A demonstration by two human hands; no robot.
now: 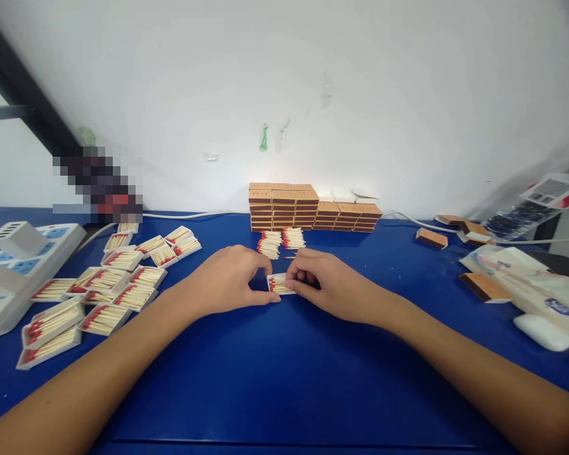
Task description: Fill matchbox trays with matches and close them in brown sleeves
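Observation:
A small white matchbox tray [279, 284] with red-tipped matches in it lies on the blue table [275, 373] between my hands. My left hand [227, 281] is curled, its thumb and fingers pinching the tray's left end. My right hand [329, 284] grips the tray's right end with fingertips pressed on the matches. Just beyond the hands lie two loose piles of red-tipped matches [279, 241]. Behind them stands a stack of brown matchbox sleeves [308, 207] against the wall.
Several filled open trays [99, 291] are spread at the left, next to a white power strip [14, 265]. At the right lie loose brown sleeves [483, 287], plastic bags [526, 278], a white mouse [543, 332] and cables.

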